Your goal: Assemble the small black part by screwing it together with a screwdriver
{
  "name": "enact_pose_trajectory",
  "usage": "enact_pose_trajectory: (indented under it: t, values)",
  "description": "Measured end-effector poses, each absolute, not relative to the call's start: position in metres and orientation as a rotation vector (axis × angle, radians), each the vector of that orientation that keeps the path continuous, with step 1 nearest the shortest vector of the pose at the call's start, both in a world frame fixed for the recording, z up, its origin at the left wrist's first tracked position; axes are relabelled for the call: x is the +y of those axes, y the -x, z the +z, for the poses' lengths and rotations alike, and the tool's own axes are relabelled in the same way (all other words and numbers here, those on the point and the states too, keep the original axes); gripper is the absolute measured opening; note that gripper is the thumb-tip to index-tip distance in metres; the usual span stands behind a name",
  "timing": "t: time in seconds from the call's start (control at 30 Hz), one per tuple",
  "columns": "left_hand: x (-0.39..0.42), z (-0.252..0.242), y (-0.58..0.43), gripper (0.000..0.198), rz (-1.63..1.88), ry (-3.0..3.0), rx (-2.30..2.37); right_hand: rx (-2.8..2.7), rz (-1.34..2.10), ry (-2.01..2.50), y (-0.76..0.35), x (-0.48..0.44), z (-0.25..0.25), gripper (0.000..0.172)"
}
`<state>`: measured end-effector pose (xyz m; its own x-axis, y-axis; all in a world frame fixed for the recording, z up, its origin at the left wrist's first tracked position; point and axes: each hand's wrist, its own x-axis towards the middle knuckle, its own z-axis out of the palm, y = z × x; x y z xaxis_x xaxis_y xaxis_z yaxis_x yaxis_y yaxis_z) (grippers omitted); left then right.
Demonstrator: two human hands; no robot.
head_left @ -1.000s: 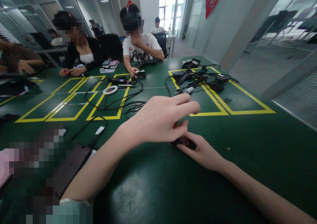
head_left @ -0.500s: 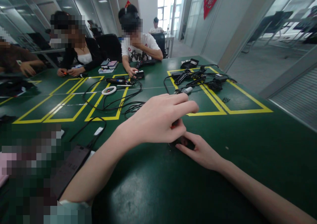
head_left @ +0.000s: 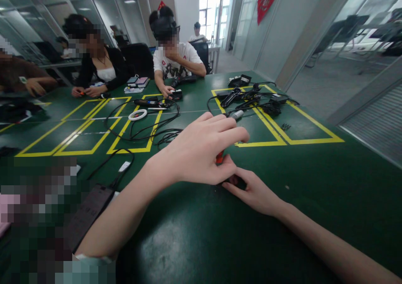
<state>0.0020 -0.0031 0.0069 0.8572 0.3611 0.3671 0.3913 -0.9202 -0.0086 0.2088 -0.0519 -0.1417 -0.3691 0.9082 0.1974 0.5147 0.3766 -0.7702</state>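
Pinching a small red tool (head_left: 220,157) in a closed grip, the left hand (head_left: 201,150) hid its tip above the dark piece (head_left: 240,183) that the right hand (head_left: 256,194) pinned in its grip on the bench (head_left: 188,234). A slip there — unseen — could have jabbed a fingertip or flicked the piece away.

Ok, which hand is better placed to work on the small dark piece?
Left, probably: the left hand sits right above the dark piece with a small red item pinched in its fingers, while the right hand lies low, fingertips steadying that piece.
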Motion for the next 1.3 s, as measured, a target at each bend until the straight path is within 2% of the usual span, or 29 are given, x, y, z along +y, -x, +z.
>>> enact_pose_trajectory:
  t: [0.3, 0.53, 0.83, 1.3]
  values:
    - [-0.0046, 0.0051, -0.0025, 0.026, -0.599, 3.000, -0.626, -2.008, 0.821, 1.220, -0.2085, -0.0519, -0.1423, 0.015]
    - [-0.0041, 0.0067, -0.0024, 0.033, -0.592, 2.956, -0.601, -2.010, 0.820, 1.221, -0.2089, -0.0518, -0.1424, 0.016]
    - [-0.0041, 0.0056, -0.0018, 0.028, -0.601, 2.983, -0.618, -2.012, 0.818, 1.220, -0.2082, -0.0521, -0.1414, 0.014]
    - [-0.0049, 0.0047, -0.0012, 0.033, -0.602, 2.997, -0.605, -2.012, 0.811, 1.218, -0.2088, -0.0518, -0.1434, 0.015]
